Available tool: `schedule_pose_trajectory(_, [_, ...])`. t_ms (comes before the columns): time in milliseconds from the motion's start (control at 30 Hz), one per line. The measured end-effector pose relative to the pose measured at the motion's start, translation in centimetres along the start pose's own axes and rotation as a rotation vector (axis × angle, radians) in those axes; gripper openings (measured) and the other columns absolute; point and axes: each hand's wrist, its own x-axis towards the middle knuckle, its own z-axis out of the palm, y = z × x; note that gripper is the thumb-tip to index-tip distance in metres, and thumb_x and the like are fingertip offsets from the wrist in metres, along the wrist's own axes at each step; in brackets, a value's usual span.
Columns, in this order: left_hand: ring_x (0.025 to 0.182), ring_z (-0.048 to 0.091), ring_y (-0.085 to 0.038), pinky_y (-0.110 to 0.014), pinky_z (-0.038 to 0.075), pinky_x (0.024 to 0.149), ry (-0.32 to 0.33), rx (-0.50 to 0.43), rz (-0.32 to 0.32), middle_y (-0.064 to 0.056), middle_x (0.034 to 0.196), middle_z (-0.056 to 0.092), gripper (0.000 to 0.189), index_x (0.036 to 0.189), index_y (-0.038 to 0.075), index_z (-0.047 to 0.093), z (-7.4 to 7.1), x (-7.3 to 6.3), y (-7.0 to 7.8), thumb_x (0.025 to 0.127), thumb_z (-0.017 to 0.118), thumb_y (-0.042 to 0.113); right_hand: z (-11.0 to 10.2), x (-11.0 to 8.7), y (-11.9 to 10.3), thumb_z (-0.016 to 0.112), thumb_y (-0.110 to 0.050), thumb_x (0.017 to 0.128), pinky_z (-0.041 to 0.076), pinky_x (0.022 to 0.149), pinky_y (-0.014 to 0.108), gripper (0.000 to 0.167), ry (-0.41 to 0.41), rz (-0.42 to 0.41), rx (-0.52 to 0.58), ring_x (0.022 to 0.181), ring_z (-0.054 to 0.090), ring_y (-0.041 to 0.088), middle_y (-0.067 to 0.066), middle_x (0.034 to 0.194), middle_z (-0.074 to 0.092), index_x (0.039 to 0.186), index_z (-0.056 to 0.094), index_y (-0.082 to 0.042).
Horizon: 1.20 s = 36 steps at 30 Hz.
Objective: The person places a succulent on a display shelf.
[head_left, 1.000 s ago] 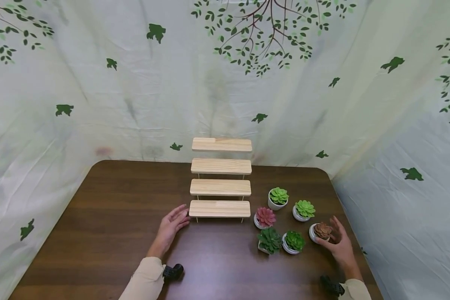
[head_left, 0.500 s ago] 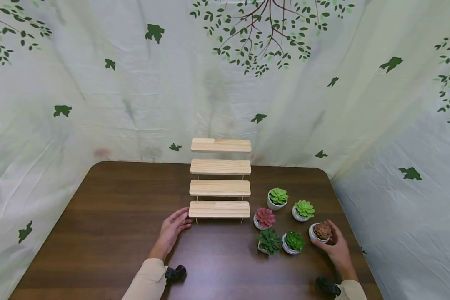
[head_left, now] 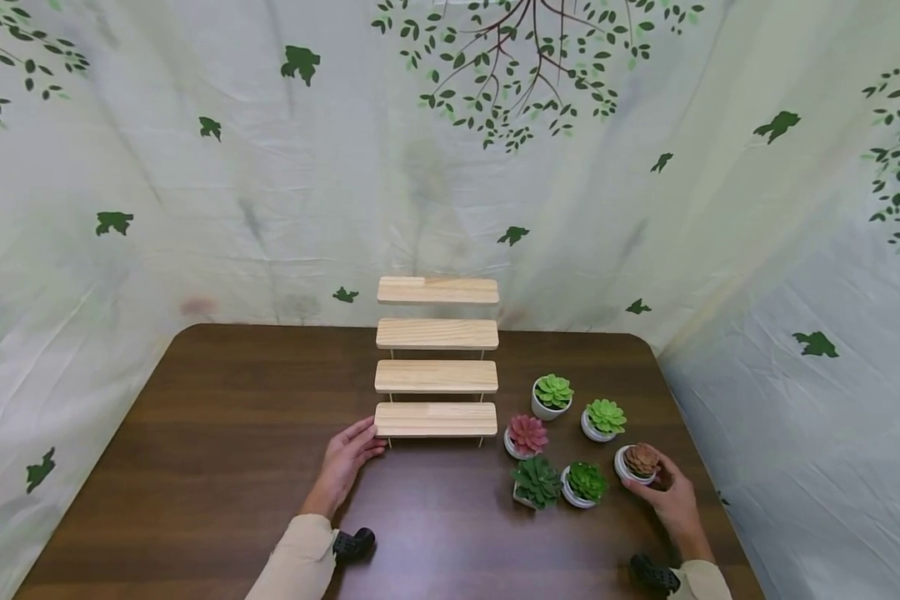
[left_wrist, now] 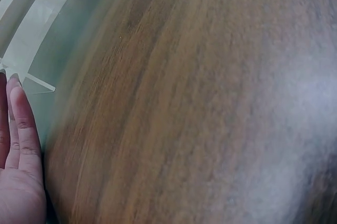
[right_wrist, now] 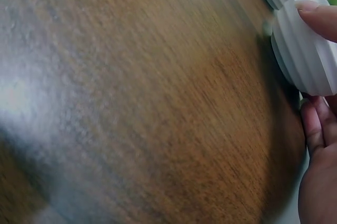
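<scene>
A tiered wooden display stand [head_left: 436,419] with several pale steps rises at the table's middle. My left hand [head_left: 342,468] is at the left end of its lowest step, fingers mostly straight and seemingly touching the edge; those fingers [left_wrist: 23,124] also show in the left wrist view. On the right, my right hand [head_left: 673,500] grips the brown potted succulent [head_left: 640,462], thumb on the near side and fingers around the far side. Its ribbed white pot [right_wrist: 303,50] fills the right wrist view's upper right corner. Whether the pot is off the table, I cannot tell.
Left of the brown one stand a red succulent [head_left: 528,435], a dark green one [head_left: 536,482], a mid-green one [head_left: 587,482] and two light green ones [head_left: 552,392], all potted. A leaf-printed curtain [head_left: 450,167] surrounds the brown table [head_left: 195,467].
My left hand has moved slightly right, up to the stand's lowest step. My right fingers have closed around the brown succulent's pot. The other plants have not moved.
</scene>
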Motion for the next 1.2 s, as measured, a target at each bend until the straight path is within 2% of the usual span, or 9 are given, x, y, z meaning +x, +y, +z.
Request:
schedule_pose_trajectory(167, [0.075, 0.066, -0.013, -0.024, 0.056, 0.072, 0.015, 0.002, 0.005, -0.002, 0.087, 0.067, 0.044, 0.132, -0.02, 0.039, 0.2, 0.1, 0.0, 0.096, 0.054, 0.0, 0.0, -0.1, -0.1, 0.08, -0.012, 0.08, 0.04, 0.076, 0.005, 0.074, 0.029, -0.001, -0.013, 0.092, 0.043, -0.014, 0.017, 0.136, 0.046, 0.142, 0.041, -0.004])
schedule_pose_trajectory(333, [0.074, 0.066, -0.012, -0.023, 0.057, 0.071, 0.05, 0.01, 0.017, -0.001, 0.086, 0.067, 0.04, 0.128, -0.02, 0.043, 0.3, 0.2, -0.1, 0.095, 0.055, -0.001, 0.0, -0.2, 0.1, 0.079, -0.012, 0.08, 0.039, 0.078, 0.004, 0.074, 0.022, 0.012, 0.012, 0.095, 0.043, -0.015, 0.018, 0.139, 0.044, 0.143, 0.04, -0.003])
schedule_pose_trajectory(400, [0.074, 0.066, -0.012, -0.023, 0.057, 0.07, 0.068, -0.001, 0.012, -0.001, 0.085, 0.068, 0.038, 0.126, -0.02, 0.045, 0.3, 0.2, -0.2, 0.094, 0.056, -0.001, 0.0, -0.2, 0.1, 0.079, -0.013, 0.081, 0.038, 0.078, 0.003, 0.076, 0.013, 0.024, 0.021, 0.103, 0.045, -0.007, 0.019, 0.142, 0.042, 0.144, 0.038, -0.003])
schedule_pose_trajectory(567, [0.074, 0.066, -0.011, -0.023, 0.057, 0.072, 0.075, -0.009, 0.008, -0.001, 0.084, 0.068, 0.037, 0.124, -0.019, 0.047, 0.2, 0.2, -0.2, 0.094, 0.058, 0.0, 0.0, -0.2, 0.1, 0.078, -0.014, 0.081, 0.034, 0.075, 0.0, 0.08, -0.001, 0.059, 0.034, 0.126, 0.042, 0.026, 0.022, 0.146, 0.039, 0.146, 0.034, -0.002])
schedule_pose_trajectory(667, [0.074, 0.066, -0.01, -0.022, 0.056, 0.073, 0.072, -0.009, 0.007, 0.0, 0.083, 0.068, 0.037, 0.124, -0.018, 0.048, 0.2, 0.2, -0.2, 0.094, 0.059, 0.001, 0.0, -0.2, 0.0, 0.078, -0.014, 0.081, 0.035, 0.074, 0.0, 0.081, -0.001, 0.073, 0.048, 0.128, 0.041, 0.031, 0.022, 0.146, 0.038, 0.147, 0.033, -0.001])
schedule_pose_trajectory(733, [0.073, 0.065, -0.01, -0.022, 0.056, 0.073, 0.078, -0.017, 0.005, 0.0, 0.082, 0.068, 0.035, 0.122, -0.017, 0.05, 0.2, 0.2, -0.2, 0.094, 0.059, 0.001, 0.0, -0.2, -0.1, 0.079, -0.017, 0.08, 0.037, 0.073, 0.001, 0.082, 0.009, 0.077, 0.045, 0.123, 0.045, 0.024, 0.022, 0.145, 0.04, 0.147, 0.034, -0.001])
schedule_pose_trajectory(800, [0.073, 0.065, -0.01, -0.022, 0.056, 0.073, 0.079, -0.018, 0.009, 0.0, 0.081, 0.068, 0.033, 0.121, -0.017, 0.051, 0.3, 0.1, -0.2, 0.094, 0.059, 0.0, 0.1, -0.2, -0.2, 0.08, -0.019, 0.08, 0.04, 0.073, 0.002, 0.081, 0.027, 0.072, 0.037, 0.112, 0.05, 0.01, 0.022, 0.142, 0.044, 0.145, 0.037, -0.001])
schedule_pose_trajectory(933, [0.072, 0.065, -0.011, -0.022, 0.056, 0.073, 0.079, -0.032, 0.014, 0.0, 0.081, 0.068, 0.032, 0.12, -0.017, 0.053, 0.3, 0.1, -0.3, 0.093, 0.06, 0.0, 0.2, 0.0, -0.5, 0.079, -0.015, 0.08, 0.043, 0.073, 0.004, 0.075, 0.06, 0.054, 0.047, 0.09, 0.047, -0.013, 0.023, 0.138, 0.048, 0.142, 0.041, 0.001])
schedule_pose_trajectory(1200, [0.073, 0.065, -0.011, -0.023, 0.056, 0.073, 0.077, -0.039, 0.016, 0.0, 0.081, 0.069, 0.028, 0.117, -0.014, 0.056, 0.2, 0.4, -0.6, 0.093, 0.06, 0.001, 0.0, -0.1, -1.0, 0.079, -0.015, 0.081, 0.043, 0.072, 0.003, 0.076, 0.08, 0.069, 0.08, 0.084, 0.045, -0.019, 0.027, 0.138, 0.046, 0.143, 0.038, 0.004])
